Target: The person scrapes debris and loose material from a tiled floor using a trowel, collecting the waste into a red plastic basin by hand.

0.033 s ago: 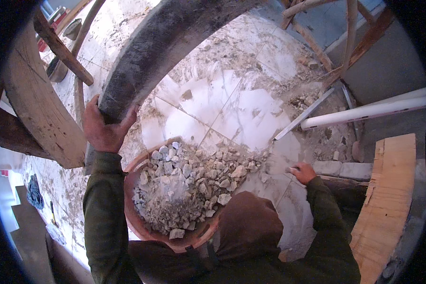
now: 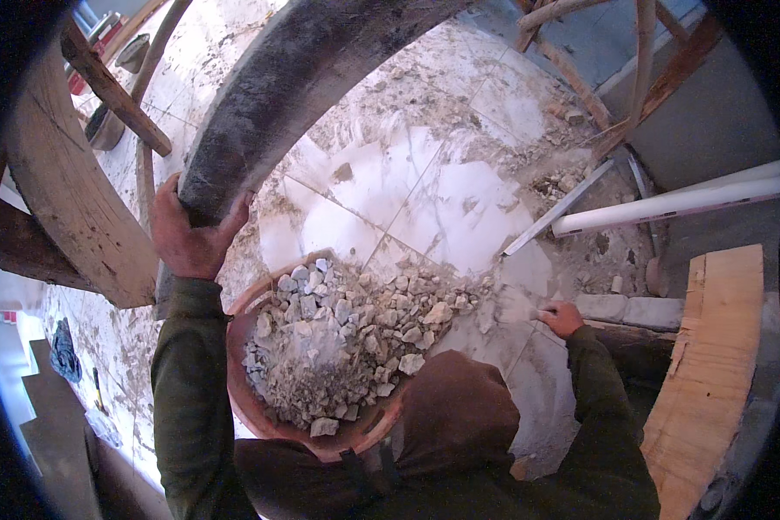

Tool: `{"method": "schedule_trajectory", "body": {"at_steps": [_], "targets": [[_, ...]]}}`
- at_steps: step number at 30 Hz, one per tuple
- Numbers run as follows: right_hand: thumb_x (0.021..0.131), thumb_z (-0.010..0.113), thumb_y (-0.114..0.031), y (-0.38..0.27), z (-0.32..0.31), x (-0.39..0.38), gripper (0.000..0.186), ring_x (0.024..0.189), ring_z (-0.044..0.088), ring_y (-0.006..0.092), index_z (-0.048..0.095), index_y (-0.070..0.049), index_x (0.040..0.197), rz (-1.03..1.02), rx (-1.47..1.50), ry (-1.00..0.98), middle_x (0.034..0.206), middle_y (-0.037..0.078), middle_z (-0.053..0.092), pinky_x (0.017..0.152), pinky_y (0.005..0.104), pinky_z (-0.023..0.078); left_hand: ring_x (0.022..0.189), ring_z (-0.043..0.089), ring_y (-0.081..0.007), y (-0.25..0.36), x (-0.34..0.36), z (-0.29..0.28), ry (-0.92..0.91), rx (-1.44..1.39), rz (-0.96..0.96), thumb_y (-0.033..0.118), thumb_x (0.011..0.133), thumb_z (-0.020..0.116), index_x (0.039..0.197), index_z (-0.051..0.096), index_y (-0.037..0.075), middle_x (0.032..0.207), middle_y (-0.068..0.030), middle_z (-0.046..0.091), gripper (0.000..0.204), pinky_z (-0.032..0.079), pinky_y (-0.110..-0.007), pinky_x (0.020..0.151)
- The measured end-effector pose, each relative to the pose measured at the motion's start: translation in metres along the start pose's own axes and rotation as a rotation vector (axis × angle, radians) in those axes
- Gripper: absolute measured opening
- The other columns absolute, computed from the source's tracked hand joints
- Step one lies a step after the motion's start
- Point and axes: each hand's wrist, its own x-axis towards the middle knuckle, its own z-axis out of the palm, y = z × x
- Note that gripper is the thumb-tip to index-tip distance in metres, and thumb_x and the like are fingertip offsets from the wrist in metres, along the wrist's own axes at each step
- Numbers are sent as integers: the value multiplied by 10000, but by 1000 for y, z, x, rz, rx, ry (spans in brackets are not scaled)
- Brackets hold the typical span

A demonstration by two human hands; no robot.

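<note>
My left hand (image 2: 191,230) grips the near end of a long dark grey beam (image 2: 277,95), thumb on one side and fingers on the other. The fisheye bends the beam into a curve as it runs up and right. On the right, my right hand (image 2: 562,318) is closed low over the dusty floor. A pale, blurred shape beside its fingertips may be a tool, but I cannot make it out. Between my arms stands a reddish-brown tub (image 2: 243,381) full of broken stone and rubble (image 2: 338,347). Loose rubble lies between the tub and my right hand.
A thick wooden board (image 2: 78,191) and poles stand at the left. White tubes (image 2: 667,204) and a metal strip (image 2: 556,208) lean at the right, above a light wooden plank (image 2: 706,373). Wooden poles (image 2: 641,69) rise at the far right. Dusty tiles (image 2: 407,191) cover the floor.
My right hand has shifted slightly to the right, away from the rubble. My left hand keeps its grip on the beam in the same place.
</note>
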Motion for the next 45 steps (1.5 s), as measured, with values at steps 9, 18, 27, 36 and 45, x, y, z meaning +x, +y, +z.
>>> {"method": "schedule_trajectory", "body": {"at_steps": [9, 18, 27, 36, 45], "targets": [[720, 573, -481, 4, 99, 111, 431, 709, 581, 325, 661, -71, 821, -304, -43, -77, 772, 177, 605, 642, 413, 447, 795, 572, -269, 8, -2, 6, 7, 12, -77, 356, 563, 807, 1044, 472, 8, 888, -145, 555, 682, 461, -344, 706], [716, 628, -399, -94, 102, 79, 307, 635, 570, 283, 669, -103, 792, -527, -37, 82, 685, 97, 585, 557, 381, 456, 789, 581, -244, 2, -2, 6, 40, -147, -108, 355, 549, 815, 1041, 465, 20, 864, -134, 566, 691, 474, -337, 684], [734, 571, -465, -161, 62, 67, 350, 620, 569, 282, 611, -121, 683, -714, -234, 311, 727, 95, 558, 521, 417, 460, 776, 572, -269, 9, 3, -7, -21, 12, -98, 366, 556, 804, 1052, 461, 18, 890, -141, 547, 696, 466, -358, 683], [690, 634, -416, -140, -24, 215, 271, 787, 602, 283, 690, -169, 786, -385, -516, -5, 797, 99, 635, 694, 411, 467, 788, 573, -278, 3, 1, -3, 0, -3, -62, 370, 551, 799, 1060, 462, 25, 877, -137, 547, 701, 463, -360, 704], [696, 620, -417, -190, 130, 223, 306, 954, 544, 256, 651, -230, 937, -748, -545, -289, 940, 56, 600, 850, 551, 301, 783, 564, -291, -5, -2, -3, 30, 44, -40, 430, 517, 801, 1048, 465, 32, 864, -142, 535, 743, 459, -375, 681]]}}
